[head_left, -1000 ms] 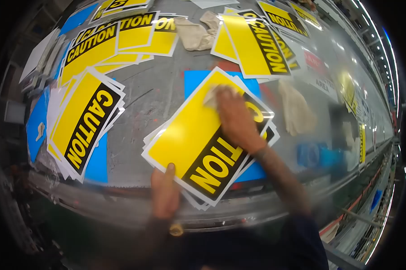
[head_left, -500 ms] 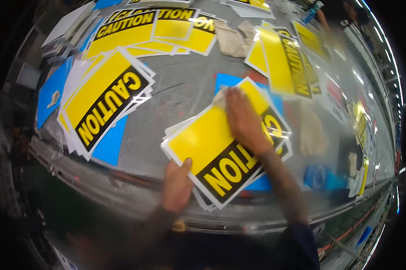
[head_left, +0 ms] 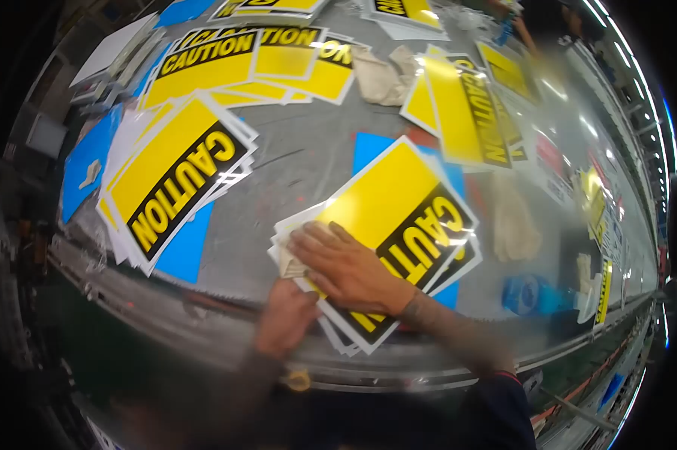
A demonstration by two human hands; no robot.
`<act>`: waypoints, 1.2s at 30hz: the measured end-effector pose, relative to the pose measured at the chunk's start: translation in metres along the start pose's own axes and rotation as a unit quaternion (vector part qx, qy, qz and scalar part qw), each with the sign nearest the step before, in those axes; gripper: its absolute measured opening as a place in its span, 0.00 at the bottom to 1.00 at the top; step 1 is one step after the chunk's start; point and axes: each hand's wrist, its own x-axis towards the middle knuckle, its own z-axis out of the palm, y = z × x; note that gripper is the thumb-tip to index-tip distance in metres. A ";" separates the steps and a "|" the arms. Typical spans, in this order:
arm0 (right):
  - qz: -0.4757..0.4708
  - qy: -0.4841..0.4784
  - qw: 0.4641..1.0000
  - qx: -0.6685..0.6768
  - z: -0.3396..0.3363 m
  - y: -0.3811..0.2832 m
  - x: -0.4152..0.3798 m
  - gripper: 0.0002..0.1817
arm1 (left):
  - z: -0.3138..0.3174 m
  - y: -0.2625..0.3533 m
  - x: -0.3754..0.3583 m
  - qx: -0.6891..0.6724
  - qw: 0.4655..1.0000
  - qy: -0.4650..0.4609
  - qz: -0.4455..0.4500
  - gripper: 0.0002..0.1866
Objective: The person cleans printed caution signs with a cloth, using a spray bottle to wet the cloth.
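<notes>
A stack of yellow-and-black caution signs [head_left: 387, 180] lies tilted on a blue sheet [head_left: 366, 148] at the front of the table. My right hand [head_left: 350, 271] presses a beige cloth [head_left: 293, 264] onto the top sign near its left corner, covering part of the lettering. At that same corner, my left hand [head_left: 286, 319] is closed on the stack's lower left edge, its fingers partly hidden. Another stack of caution signs [head_left: 170, 161] rests to the left, partly over a blue sheet [head_left: 185, 241].
More caution signs [head_left: 207, 71] are spread at the back. A crumpled beige cloth [head_left: 383, 77] lies among them, and a beige glove or cloth [head_left: 515, 225] is on the right. Near the front right edge sits a blue translucent object [head_left: 530, 294]. Another person [head_left: 545, 26] is at the far right.
My right hand has slid the cloth from the sign's upper edge down to its left corner, close to my left hand. My left hand stays at the lower left edge; its thumb has come off the sign's face.
</notes>
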 end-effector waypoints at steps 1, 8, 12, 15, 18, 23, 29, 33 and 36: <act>-0.011 -0.006 1.000 -0.019 -0.002 0.008 -0.002 0.31 | 0.001 -0.008 0.000 -0.042 0.999 0.024 0.026 0.31; 0.159 0.200 0.941 -0.221 -0.049 0.146 -0.019 0.27 | -0.010 -0.020 0.006 -0.053 0.995 -0.024 0.087 0.30; 0.194 0.225 0.923 -0.243 -0.056 0.172 -0.015 0.26 | -0.009 -0.020 0.006 -0.033 0.994 -0.002 0.107 0.30; 0.204 0.264 0.912 -0.239 -0.041 0.151 -0.010 0.27 | -0.012 -0.019 0.010 -0.092 0.992 -0.012 0.088 0.30; 0.063 0.207 0.960 -0.179 -0.007 0.082 -0.021 0.30 | -0.011 -0.011 0.012 -0.086 0.992 -0.021 0.091 0.31; 0.068 0.118 0.984 -0.115 -0.008 0.034 -0.055 0.31 | -0.003 -0.013 0.007 -0.057 0.993 -0.019 0.101 0.32; 0.266 0.233 0.901 -0.251 -0.051 0.137 -0.100 0.33 | -0.006 -0.018 0.018 0.072 0.982 -0.020 0.172 0.32; 0.208 0.195 0.936 -0.206 -0.024 0.083 -0.080 0.42 | -0.005 -0.016 0.015 -0.037 0.991 -0.029 0.122 0.32; 0.117 0.126 0.980 -0.100 -0.003 0.014 -0.057 0.42 | -0.005 -0.016 0.015 0.075 0.983 -0.032 0.163 0.32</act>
